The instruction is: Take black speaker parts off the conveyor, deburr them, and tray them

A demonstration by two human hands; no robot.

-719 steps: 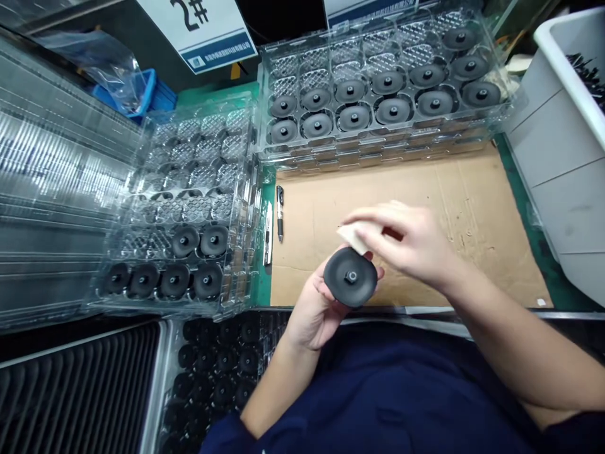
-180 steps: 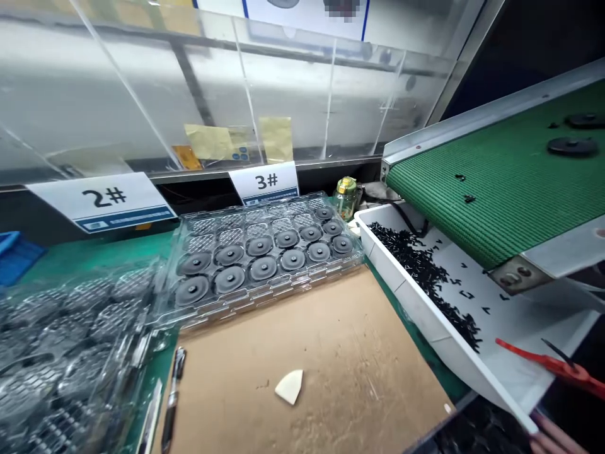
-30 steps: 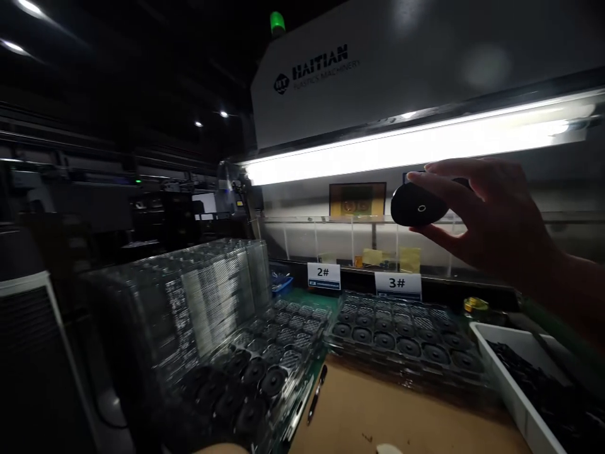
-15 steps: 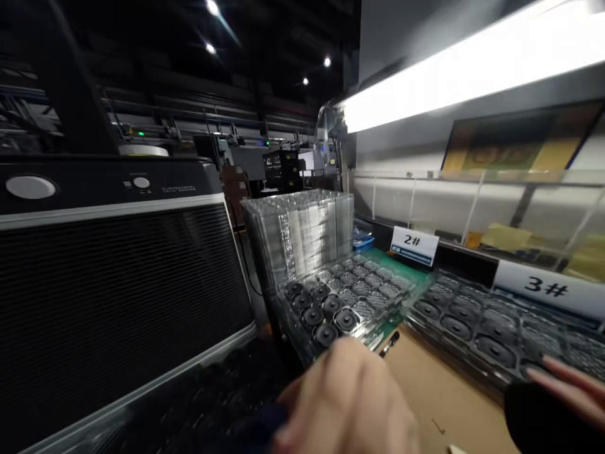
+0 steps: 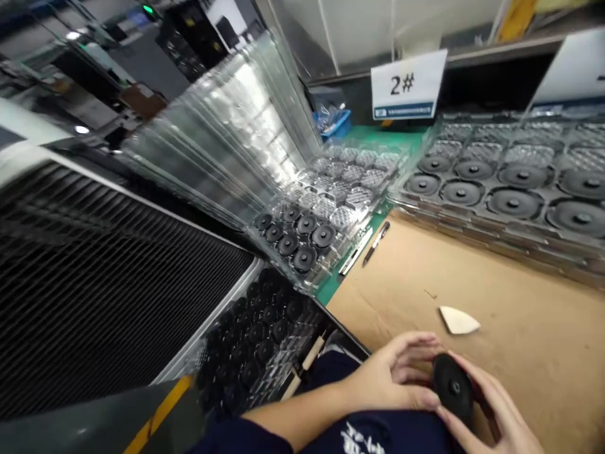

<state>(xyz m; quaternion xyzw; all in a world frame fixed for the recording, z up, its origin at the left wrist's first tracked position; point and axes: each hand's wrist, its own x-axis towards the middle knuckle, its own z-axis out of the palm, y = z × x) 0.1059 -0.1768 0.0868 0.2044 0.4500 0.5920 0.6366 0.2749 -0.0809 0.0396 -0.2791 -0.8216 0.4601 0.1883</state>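
Low at the front, my left hand (image 5: 401, 375) and my right hand (image 5: 501, 410) hold a round black disc (image 5: 452, 386) with a small raised hub at its centre. The disc is tilted, its face towards me. My left fingers and thumb curve around its left edge. The right hand grips the opposite edge, fingers behind and thumb at the lower front. Beneath the hands lies brown paper (image 5: 392, 296) covering the bench. A small cream-coloured pointed piece (image 5: 458, 320) rests on the paper just beyond the disc.
A clear tray (image 5: 326, 208) on the left holds several similar discs beside upright stacked trays (image 5: 227, 132). Another tray stack (image 5: 477, 221) with discs stands right, behind a "2#" card (image 5: 409, 85). A pen (image 5: 376, 244) lies between them. More discs fill a lower tray (image 5: 255, 334).
The view has swung down and right. My left hand, blurred near the left tray before, is now beside my right hand at the front, and the black disc shows clearly between them.
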